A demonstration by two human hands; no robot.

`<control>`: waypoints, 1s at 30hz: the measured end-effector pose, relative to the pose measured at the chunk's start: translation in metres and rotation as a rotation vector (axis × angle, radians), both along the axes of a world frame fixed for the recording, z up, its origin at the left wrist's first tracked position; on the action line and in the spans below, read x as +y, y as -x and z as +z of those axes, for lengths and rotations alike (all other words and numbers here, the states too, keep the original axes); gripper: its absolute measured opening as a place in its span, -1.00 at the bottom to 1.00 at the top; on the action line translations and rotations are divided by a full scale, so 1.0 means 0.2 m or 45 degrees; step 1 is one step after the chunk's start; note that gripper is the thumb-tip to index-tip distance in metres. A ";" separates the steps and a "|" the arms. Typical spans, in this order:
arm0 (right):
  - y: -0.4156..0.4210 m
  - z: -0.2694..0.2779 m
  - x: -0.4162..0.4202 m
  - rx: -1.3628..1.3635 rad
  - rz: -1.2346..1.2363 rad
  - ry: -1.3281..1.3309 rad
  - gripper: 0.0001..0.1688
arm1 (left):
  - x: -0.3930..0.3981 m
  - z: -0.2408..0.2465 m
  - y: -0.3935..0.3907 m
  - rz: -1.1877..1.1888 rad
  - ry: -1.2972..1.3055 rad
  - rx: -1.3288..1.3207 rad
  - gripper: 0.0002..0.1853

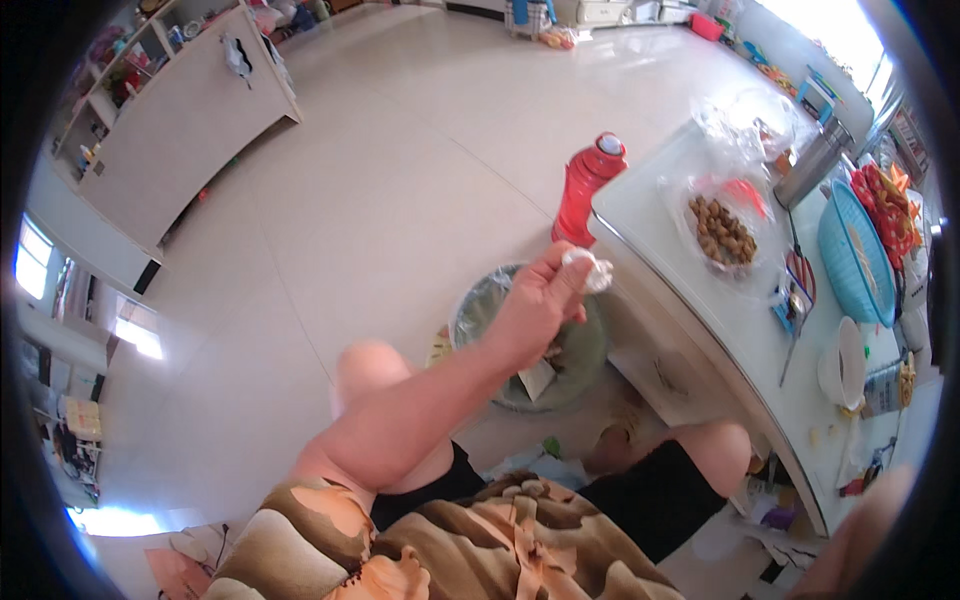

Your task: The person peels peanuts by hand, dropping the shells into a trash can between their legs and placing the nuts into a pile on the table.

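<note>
My left hand (546,300) pinches a crumpled white tissue (592,271) between thumb and fingers. It hangs above a round waste bin (589,375) with a clear plastic liner (484,300); a pale piece of card or paper (535,380) shows inside. Just beyond the hand stands a red translucent bottle (581,191), beside the corner of the white-topped table (652,187). At the lower right, a blurred part of my right arm (855,536) crosses the picture's rim. My right hand itself is out of view.
On the table lie a plastic bag of brown nuts or dried fruit (721,232), scissors (801,281), a blue plastic basket (855,251), a white bowl (841,367) and a steel thermos flask (814,165). A shelf unit (195,127) stands far left. My bare knees flank the bin.
</note>
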State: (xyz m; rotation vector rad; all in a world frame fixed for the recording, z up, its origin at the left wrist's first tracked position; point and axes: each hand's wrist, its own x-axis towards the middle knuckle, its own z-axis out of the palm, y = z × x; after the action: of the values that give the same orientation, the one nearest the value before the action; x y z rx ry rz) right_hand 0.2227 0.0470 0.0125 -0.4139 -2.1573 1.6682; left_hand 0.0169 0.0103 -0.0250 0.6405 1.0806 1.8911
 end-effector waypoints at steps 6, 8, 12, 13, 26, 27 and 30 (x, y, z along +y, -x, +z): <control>-0.06 0.43 0.35 0.482 -0.432 -0.297 -0.50 | -0.03 0.06 0.00 0.152 0.085 0.080 -0.68; 0.05 0.44 0.35 0.426 -0.410 -0.378 -0.49 | -0.04 0.06 0.02 0.166 0.136 0.183 -0.60; 0.34 0.24 0.23 0.197 -0.236 -0.791 -0.47 | -0.05 0.07 0.02 -0.026 0.267 0.236 -0.40; 0.37 0.18 0.23 0.176 -0.227 -0.946 -0.45 | -0.04 0.07 0.01 -0.042 0.244 0.188 -0.38; 0.36 0.00 0.28 0.156 -0.087 0.595 -0.79 | -0.08 0.09 0.00 0.172 -0.012 0.564 -0.89; 0.36 0.01 0.27 0.130 -0.049 0.731 -0.77 | -0.08 0.10 0.00 0.150 -0.008 0.443 -0.89; 0.36 -0.02 0.27 0.230 -0.028 0.896 -0.77 | -0.07 0.12 -0.02 0.136 -0.029 0.214 -0.77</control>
State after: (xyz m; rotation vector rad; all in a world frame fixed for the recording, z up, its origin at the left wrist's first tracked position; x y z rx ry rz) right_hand 0.1497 0.1008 0.0081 -0.4441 -1.3824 2.3187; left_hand 0.0206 -0.0030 0.0000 0.7794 1.2228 1.9706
